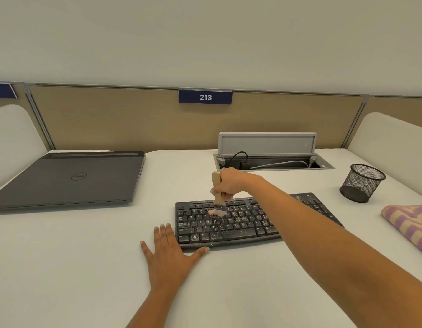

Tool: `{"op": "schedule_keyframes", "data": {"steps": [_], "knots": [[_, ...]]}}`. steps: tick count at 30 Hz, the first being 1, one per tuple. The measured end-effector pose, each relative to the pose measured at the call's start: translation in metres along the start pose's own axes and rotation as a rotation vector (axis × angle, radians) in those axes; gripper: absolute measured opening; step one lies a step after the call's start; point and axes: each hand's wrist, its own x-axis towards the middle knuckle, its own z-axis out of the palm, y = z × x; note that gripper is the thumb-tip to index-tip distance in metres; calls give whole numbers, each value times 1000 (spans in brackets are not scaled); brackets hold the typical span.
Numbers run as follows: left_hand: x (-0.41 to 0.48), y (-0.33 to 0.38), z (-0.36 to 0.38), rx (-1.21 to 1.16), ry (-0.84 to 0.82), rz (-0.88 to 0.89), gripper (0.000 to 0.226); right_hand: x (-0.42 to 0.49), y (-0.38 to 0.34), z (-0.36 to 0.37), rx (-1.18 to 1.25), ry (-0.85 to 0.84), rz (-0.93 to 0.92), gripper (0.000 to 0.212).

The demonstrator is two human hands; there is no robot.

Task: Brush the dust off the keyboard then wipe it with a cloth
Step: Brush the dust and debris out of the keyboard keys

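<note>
Divider sign (205, 97) "213", Dell laptop (70, 178), brush (219, 205) on dusty keyboard (243, 227)

A dust-speckled black keyboard (240, 227) lies flat, wooden brush (219, 205) upright on its upper keys, striped cloth (411, 223) well right.

black, white and tan, with one striped patch
the keyboard (243, 229) is black, flecked all over with pale speckles; the brush (215, 179) has a light wood handle and whitish bristles; the cloth (408, 223) is striped purple and pale yellow. dark grey laptop (70, 178), black mesh pen cup (360, 183), off-white desk (87, 256), tan partition (134, 119), navy sign (205, 97) with white digits.
</note>
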Motion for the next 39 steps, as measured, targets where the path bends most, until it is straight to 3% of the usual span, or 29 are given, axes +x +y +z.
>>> {"op": "schedule_keyframes", "data": {"steps": [12, 21, 29, 39], "knots": [[0, 0, -1, -10, -6, -3, 146, -1, -1, 37, 217, 407, 40, 28], [0, 1, -1, -6, -6, -3, 143, -1, -4, 28, 158, 231, 68, 20], [0, 1, -1, 2, -1, -2, 143, 1, -9, 22, 234, 403, 21, 33], [0, 1, 0, -8, 8, -2, 142, 0, -12, 26, 105, 259, 42, 21]]}}
